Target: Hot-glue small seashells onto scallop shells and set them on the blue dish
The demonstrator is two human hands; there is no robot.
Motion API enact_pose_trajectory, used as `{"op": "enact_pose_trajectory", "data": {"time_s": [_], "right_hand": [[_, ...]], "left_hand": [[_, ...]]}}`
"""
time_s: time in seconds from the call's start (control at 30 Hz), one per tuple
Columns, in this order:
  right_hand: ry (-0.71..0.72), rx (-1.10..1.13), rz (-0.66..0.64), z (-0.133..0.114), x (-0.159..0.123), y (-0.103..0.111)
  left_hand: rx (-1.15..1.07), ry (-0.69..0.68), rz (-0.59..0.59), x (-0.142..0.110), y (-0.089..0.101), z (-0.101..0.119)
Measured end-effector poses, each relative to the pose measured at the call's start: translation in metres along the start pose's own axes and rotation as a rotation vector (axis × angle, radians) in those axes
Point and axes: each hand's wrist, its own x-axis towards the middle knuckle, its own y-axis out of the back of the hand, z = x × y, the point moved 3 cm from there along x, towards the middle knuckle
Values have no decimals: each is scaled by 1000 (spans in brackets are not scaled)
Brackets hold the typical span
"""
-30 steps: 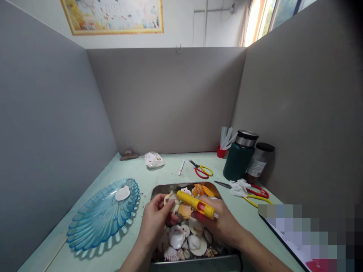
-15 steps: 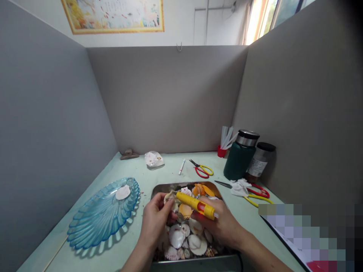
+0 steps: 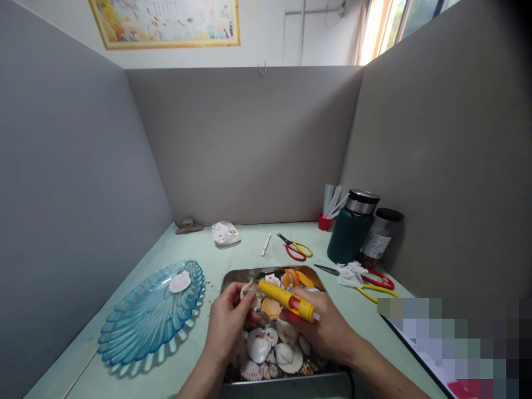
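Note:
My left hand (image 3: 224, 318) pinches a pale shell (image 3: 248, 289) between thumb and fingers above the metal tray. In my right hand (image 3: 326, 327) is a yellow hot glue gun (image 3: 279, 295), with its front end right beside that shell and a clear glue stick poking out of its back. I cannot tell whether the nozzle touches the shell. Below both hands, the metal tray (image 3: 266, 383) holds a heap of seashells, among them a white shell (image 3: 258, 348) and an orange shell (image 3: 271, 309).
On the left lies a blue fluted glass dish (image 3: 141, 321) with a white piece (image 3: 180, 282) on it. Scissors (image 3: 296, 250), a marker-like stick (image 3: 266, 244) and a plastic bag (image 3: 225, 234) lie behind the tray. A green thermos (image 3: 351, 235) and tissue-topped scissors (image 3: 378, 280) stand right. Grey partitions surround the table.
Hardly anything differs: both hands, the shell and the glue gun keep the same place, and the whole view has shifted very slightly.

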Motion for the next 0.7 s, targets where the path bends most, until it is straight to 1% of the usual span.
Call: {"op": "enact_pose_trajectory", "data": {"time_s": [0.1,0.2,0.33,0.53,0.7], "right_hand": [[7,0,-14,0,-1,-1],[-20,11,-3,1,-1,-1],[-31,15,10,4,0,-1],[-93,29,11,10,1,0],[-63,89,23,9,2,2]], "left_hand": [[1,13,5,1,0,0],[-21,12,15,2,0,-1],[-80,28,9,3,1,-5],[-202,67,21,7,5,-10],[-279,67,5,8,6,-10]]}}
